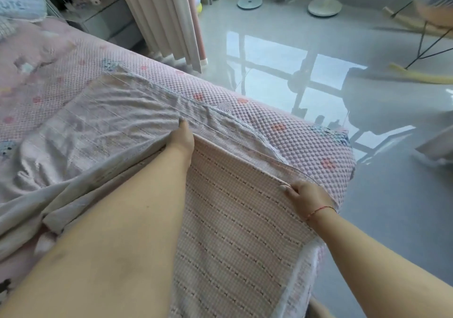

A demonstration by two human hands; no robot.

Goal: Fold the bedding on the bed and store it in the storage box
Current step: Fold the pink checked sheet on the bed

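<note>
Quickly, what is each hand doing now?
Left hand: grips the edge of the checked sheet.
Right hand: grips the same edge, nearer the bed corner.

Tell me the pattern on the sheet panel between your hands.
Pinkish-beige fine check with rows of small dark marks on the sheet, clearest in the head view.
</note>
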